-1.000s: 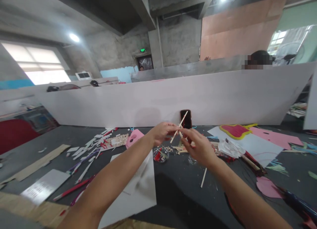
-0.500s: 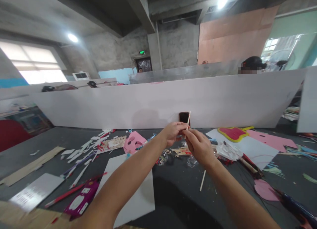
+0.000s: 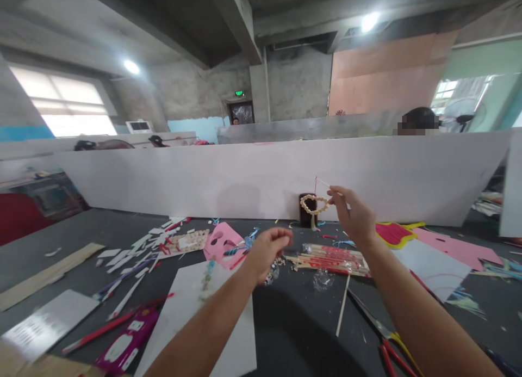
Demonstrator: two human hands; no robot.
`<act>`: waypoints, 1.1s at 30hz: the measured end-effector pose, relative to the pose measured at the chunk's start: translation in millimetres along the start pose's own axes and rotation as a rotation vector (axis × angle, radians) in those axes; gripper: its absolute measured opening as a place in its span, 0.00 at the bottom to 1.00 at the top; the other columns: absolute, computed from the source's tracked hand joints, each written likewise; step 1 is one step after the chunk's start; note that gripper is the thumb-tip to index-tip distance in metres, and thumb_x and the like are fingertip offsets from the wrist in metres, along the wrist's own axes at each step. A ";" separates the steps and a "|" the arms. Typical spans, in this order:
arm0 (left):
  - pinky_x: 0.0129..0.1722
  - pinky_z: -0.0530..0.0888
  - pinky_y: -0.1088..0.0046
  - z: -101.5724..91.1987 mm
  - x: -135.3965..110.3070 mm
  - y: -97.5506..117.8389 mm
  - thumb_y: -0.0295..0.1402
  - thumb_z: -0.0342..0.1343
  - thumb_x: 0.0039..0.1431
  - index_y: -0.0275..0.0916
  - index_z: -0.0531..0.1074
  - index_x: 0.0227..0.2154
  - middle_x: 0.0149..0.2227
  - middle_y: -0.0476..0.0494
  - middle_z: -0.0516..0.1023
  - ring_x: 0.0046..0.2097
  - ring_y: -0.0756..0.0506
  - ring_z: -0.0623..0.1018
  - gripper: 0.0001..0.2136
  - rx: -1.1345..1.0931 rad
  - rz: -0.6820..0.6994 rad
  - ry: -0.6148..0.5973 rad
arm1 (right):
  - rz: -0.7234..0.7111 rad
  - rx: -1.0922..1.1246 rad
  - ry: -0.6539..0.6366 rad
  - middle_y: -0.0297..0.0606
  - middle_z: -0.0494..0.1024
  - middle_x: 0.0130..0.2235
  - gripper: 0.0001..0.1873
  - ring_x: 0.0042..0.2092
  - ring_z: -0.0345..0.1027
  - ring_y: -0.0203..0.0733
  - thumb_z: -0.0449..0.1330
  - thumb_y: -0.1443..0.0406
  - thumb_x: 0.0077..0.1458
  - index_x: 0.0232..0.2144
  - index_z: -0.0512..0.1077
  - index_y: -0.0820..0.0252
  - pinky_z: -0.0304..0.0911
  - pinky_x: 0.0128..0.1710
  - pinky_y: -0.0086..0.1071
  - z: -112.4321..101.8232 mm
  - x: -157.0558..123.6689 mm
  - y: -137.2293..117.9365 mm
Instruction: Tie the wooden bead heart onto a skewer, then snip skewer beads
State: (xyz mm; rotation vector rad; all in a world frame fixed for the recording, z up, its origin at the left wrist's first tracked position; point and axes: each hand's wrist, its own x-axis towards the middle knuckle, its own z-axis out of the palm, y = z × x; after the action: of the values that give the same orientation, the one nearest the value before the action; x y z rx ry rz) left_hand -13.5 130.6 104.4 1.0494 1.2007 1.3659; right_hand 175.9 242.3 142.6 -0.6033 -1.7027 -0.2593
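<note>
As the right hand (image 3: 354, 216) pinches, stick (image 3: 328, 184) up-left — bead ring (image 3: 314, 212) hanging

The dark grey table (image 3: 73, 230) carries white scraps (image 3: 130, 246) at left; a white board (image 3: 240, 339) lies lower centre, a pink foam mask (image 3: 222, 243) just above it. A bagged bundle of wooden sticks (image 3: 328, 261) lies right of centre; red-handled scissors (image 3: 391, 358) sit bottom right.
</note>
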 end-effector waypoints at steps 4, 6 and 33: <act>0.36 0.66 0.75 -22.9 -34.6 -43.5 0.35 0.54 0.52 0.37 0.72 0.34 0.32 0.46 0.75 0.36 0.49 0.72 0.09 0.188 0.075 0.089 | 0.035 0.006 -0.025 0.36 0.79 0.30 0.11 0.31 0.75 0.36 0.51 0.61 0.60 0.41 0.70 0.58 0.67 0.33 0.28 3.4 15.3 12.3; 0.41 0.68 0.72 -31.5 -45.7 -59.4 0.35 0.52 0.54 0.38 0.72 0.39 0.35 0.45 0.74 0.39 0.47 0.73 0.11 0.304 0.116 0.136 | 0.042 0.007 -0.044 0.36 0.79 0.29 0.12 0.32 0.75 0.37 0.51 0.61 0.60 0.41 0.70 0.58 0.68 0.34 0.29 5.4 21.0 18.3; 0.53 0.57 0.45 48.2 59.6 4.4 0.23 0.48 0.55 0.55 0.60 0.57 0.62 0.36 0.53 0.62 0.32 0.55 0.27 1.306 0.766 0.460 | 0.039 0.033 -0.074 0.37 0.79 0.32 0.10 0.33 0.74 0.36 0.50 0.63 0.61 0.42 0.68 0.58 0.68 0.36 0.30 -4.6 12.5 -15.6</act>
State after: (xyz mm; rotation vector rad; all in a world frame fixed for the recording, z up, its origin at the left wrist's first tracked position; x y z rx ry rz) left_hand 25.6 195.8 114.9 2.3578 2.2948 1.3272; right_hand 170.1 230.0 158.1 -0.6280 -1.7606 -0.1826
